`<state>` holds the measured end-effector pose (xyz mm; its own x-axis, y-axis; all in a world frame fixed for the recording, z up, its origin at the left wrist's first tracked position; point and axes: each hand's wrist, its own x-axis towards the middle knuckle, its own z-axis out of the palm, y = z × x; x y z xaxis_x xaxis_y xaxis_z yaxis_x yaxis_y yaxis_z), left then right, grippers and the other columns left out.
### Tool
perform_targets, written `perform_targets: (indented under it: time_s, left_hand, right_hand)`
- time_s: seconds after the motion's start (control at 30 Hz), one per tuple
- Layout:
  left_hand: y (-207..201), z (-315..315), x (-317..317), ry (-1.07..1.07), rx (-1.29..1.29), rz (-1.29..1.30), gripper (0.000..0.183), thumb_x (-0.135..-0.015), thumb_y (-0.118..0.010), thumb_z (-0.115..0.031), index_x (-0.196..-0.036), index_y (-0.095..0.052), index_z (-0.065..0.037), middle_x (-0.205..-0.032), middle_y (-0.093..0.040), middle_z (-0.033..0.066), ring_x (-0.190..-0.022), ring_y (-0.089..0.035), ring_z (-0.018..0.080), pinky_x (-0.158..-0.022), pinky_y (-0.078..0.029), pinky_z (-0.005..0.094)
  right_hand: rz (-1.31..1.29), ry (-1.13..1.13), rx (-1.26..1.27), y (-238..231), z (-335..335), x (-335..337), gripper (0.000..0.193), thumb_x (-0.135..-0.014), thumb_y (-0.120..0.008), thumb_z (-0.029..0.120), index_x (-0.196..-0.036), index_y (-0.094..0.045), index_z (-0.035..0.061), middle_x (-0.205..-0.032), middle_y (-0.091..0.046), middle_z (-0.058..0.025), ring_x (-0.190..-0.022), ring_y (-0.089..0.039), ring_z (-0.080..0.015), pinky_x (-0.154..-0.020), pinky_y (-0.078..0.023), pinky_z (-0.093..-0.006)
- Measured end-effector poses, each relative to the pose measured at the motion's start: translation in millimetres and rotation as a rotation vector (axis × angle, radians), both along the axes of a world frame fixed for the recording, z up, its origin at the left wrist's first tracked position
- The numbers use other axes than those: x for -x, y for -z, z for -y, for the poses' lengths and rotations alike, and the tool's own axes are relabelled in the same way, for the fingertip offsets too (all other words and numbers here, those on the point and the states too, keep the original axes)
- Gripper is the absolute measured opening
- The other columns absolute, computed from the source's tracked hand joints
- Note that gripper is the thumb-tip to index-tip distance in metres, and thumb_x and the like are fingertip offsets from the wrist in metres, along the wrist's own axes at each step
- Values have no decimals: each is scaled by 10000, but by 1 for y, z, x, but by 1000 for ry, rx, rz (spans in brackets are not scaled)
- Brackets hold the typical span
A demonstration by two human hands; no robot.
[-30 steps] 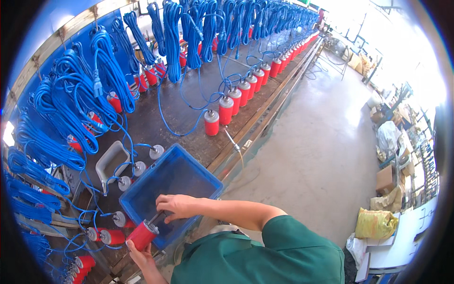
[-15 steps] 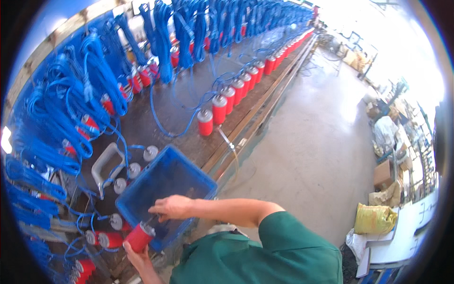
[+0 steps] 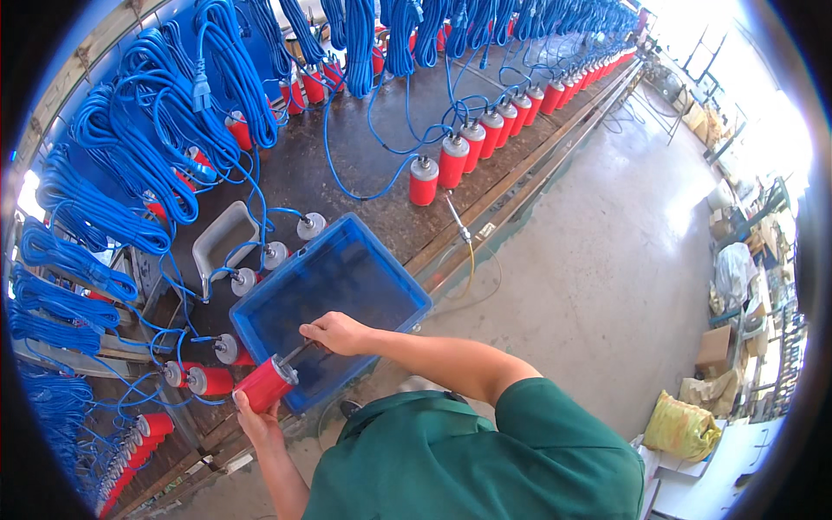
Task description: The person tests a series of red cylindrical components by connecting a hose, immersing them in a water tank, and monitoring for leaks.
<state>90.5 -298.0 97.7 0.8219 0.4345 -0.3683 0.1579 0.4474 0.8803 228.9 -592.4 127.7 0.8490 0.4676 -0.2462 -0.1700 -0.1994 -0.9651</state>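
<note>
My left hand (image 3: pixel 257 423) is closed around the lower end of a red cylinder (image 3: pixel 263 386) with a grey metal cap. The cylinder lies tilted over the near left edge of a blue plastic bin (image 3: pixel 244 322), its cap facing the bin. Above the bin, my right hand (image 3: pixel 340 334) is pinched on a thin dark rod (image 3: pixel 299 351) that reaches to the capped end. Whether the rod is a tool or part of the cylinder, I cannot tell. Dark contents on the bin's floor are not distinct.
Blue cable coils (image 3: pixel 147 130) hang along the bench's far side. Red cylinders (image 3: pixel 424 182) with blue cables line the bench edge, and others (image 3: pixel 211 380) lie left of the bin. A grey handle-shaped frame (image 3: pixel 204 251) and a thin-hosed nozzle (image 3: pixel 459 221) are nearby.
The view has shifted, so the scene sits higher and farther right. More of the rod shows between my right hand and the cap, and the cylinder appears tilted slightly differently. Both grips persist.
</note>
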Motion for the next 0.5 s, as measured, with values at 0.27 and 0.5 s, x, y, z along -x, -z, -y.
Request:
perform_targets:
  time_s: [0.27, 0.5]
  left_hand:
    - [-9, 15, -2, -43, -3, 39, 699, -1004, -709, -608, -1410, -590, -52, -1329, -720, 124, -1190, -735, 292, -937, -636, 443]
    - [-4, 4, 6, -33, 10, -22, 684, -980, -736, -626, -1442, -568, -150, -1412, -681, 65, -1281, -677, 261, -1039, -578, 451]
  right_hand:
    - [-374, -79, 1, -8, 3, -13, 550, -1113, -561, 502, -987, -789, 18, -778, -717, -89, -728, -698, -235, -725, -565, -415]
    - [450, 722, 389, 8, 166, -69, 227, -999, -700, 243, -1065, -659, 30, -990, -757, -236, -959, -739, -450, -839, -583, -535]
